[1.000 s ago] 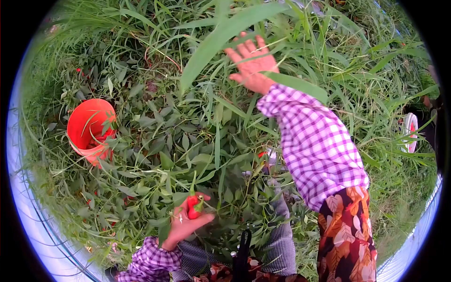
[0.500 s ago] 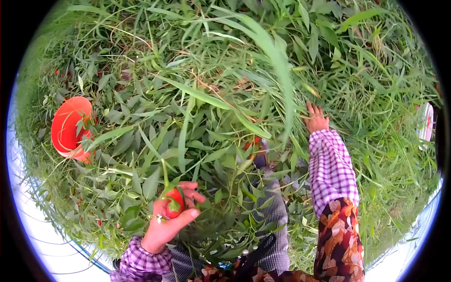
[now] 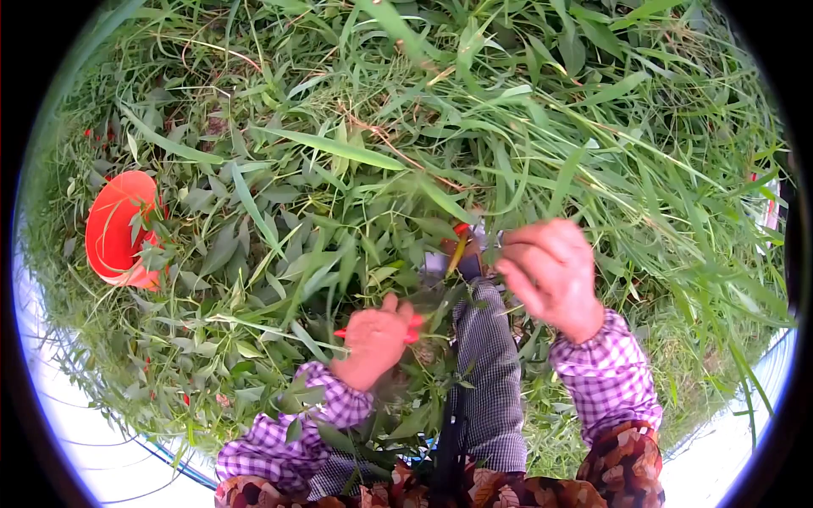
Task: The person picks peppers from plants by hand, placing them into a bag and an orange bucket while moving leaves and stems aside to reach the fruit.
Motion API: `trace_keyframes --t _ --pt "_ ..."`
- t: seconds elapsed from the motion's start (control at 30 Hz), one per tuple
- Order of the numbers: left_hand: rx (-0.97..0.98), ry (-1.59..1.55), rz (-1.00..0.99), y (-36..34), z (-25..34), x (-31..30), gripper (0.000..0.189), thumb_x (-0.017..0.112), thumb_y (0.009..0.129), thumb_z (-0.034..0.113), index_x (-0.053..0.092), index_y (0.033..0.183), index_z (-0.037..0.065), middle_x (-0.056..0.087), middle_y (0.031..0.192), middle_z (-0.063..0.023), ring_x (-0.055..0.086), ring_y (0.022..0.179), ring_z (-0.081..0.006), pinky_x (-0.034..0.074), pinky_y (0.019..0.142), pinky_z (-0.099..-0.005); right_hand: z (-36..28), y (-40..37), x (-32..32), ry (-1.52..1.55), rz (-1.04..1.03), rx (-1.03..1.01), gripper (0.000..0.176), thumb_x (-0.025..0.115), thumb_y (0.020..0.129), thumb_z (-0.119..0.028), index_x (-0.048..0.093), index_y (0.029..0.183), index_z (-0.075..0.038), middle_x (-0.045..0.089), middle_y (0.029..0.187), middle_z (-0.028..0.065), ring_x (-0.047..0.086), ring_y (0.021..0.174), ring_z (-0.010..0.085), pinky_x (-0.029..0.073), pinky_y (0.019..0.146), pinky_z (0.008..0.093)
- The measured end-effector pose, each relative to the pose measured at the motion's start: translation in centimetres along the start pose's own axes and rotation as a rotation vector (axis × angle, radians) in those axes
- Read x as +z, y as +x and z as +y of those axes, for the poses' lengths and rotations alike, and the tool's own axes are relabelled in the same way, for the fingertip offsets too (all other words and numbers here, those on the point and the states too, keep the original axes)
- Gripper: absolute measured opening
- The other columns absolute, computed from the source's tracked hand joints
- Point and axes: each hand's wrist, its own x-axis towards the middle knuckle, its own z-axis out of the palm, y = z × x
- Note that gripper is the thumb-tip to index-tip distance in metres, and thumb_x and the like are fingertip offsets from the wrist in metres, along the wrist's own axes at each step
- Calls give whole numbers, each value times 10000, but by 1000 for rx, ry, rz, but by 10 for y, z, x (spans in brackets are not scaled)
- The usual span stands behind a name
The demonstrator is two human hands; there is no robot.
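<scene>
My left hand [image 3: 375, 343], blurred by motion, is closed around a red pepper [image 3: 415, 328] low among the dark green leaves, in front of my leg. The pepper shows on both sides of the hand; the middle is covered by my fingers. My right hand [image 3: 555, 275] is raised over the plants beside my knee, its fingers curled together. Whatever it may hold is hidden. Between the hands, near my shoe, hang a yellowish pepper [image 3: 457, 253] and a red pepper [image 3: 461, 229] among the leaves.
An orange-red bucket [image 3: 102, 233] leans among the plants at the left, leaves poking across its opening. Long grass blades [image 3: 339, 148] cross over the pepper plants. A whitish container [image 3: 771, 207] stands at the far right edge. My trouser leg [image 3: 491, 372] is between my arms.
My left hand has moved right and turned over with the red pepper, its fingers closing more. My right hand has lifted from the grass toward me and curled. The view has shifted slightly.
</scene>
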Motion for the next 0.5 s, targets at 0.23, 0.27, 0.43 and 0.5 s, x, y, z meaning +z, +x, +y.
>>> trace_keyframes --t 0.23,0.27,0.43,0.5 --pt "-18 -180 154 -27 -32 -24 227 654 811 199 537 937 50 590 816 -134 638 687 -293 514 605 -386 53 -104 235 -214 -703 426 199 568 825 -121 645 942 21 645 1004 169 626 929 334 518 825 430" --pt "-37 -216 147 -29 -35 -26 227 653 813 196 536 938 47 588 814 -139 635 690 -302 514 608 -392 60 -117 266 -270 -581 477 192 566 825 -128 655 946 -9 646 982 165 617 949 309 515 812 434" --pt "-89 -314 88 -39 -46 -34 254 664 805 192 532 956 35 590 869 -154 634 727 -332 525 632 -405 58 -127 312 -627 -495 452 191 594 791 -192 692 917 -88 655 919 128 581 1009 284 489 808 422" --pt "-118 -274 58 -42 -47 -35 268 672 798 191 533 965 34 591 901 -151 639 752 -335 531 643 -401 54 -113 295 -549 -571 452 241 612 776 -241 700 957 -109 658 965 119 563 1025 296 452 851 445"
